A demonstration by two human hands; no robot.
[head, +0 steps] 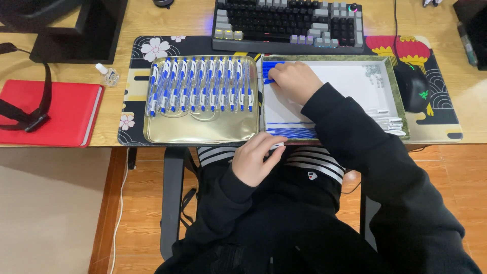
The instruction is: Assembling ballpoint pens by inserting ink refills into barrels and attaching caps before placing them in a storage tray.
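My right hand (293,81) reaches into the right tray (395,91) and its fingers close on blue pen parts (268,71) at the tray's far left corner. My left hand (256,157) rests at the desk's front edge, fingers curled against the near rim of that tray, beside a bundle of thin blue refills (289,132). The left metal tray (203,132) holds a neat row of several white and blue pens (200,86). White pen parts (388,124) lie at the right tray's near right corner.
A keyboard (289,23) stands behind the trays. A black mouse (413,91) sits on the patterned desk mat (134,91) to the right. A red notebook (50,114) with a black strap, a small clear bottle (108,76) and a monitor base (76,30) lie left.
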